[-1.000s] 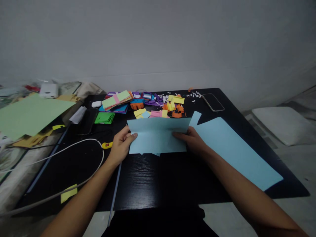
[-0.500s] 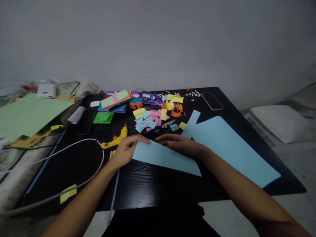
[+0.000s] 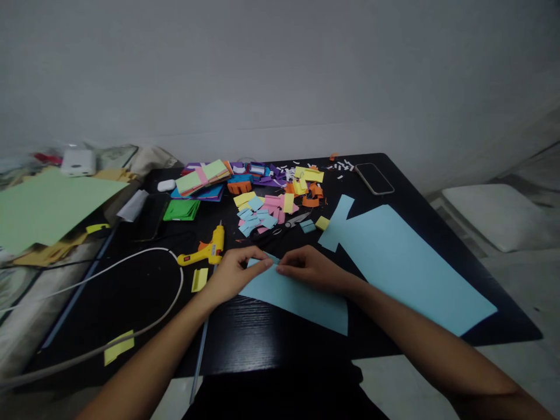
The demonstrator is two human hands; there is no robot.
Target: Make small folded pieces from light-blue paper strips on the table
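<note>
Fingers of the left hand (image 3: 236, 271): thumb and forefinger pinched on the far edge of a light-blue rectangular paper sheet (image 3: 310, 303). Fingers of the right hand (image 3: 312, 268): likewise pinched on that edge, the two thumb tips close together.

Sheet: in front of the person, slanting from the left hand down towards the near right. A narrow lip seems turned at the thumbs; its exact line is hidden. Whether the near edge lies flat on the black wood-grain bench (image 3: 251, 344) cannot be told.

Handling, as judged: a small fold being shaped. Best done with the edges lined up before pressing, one pinch kept firm as an anchor, the other run outward along the crease with even pressure. Uneven pinching could skew the fold; the loose right end is best supported against the bench.

Just beyond the hands: dark-handled metal scissors (image 3: 298, 219); small folded light-blue paper pieces (image 3: 268, 221); pink paper pieces (image 3: 272, 202).

Left side: yellow glue gun (image 3: 213, 251), nozzle pointing away; small folded yellow paper piece (image 3: 200, 280), beside the left wrist; white looping cable (image 3: 182, 275); green folded papers (image 3: 181, 210).

Right side: large light-blue paper sheet (image 3: 411, 268), partly behind the right forearm; dark-screened phone (image 3: 375, 178), near the far right corner.
</note>
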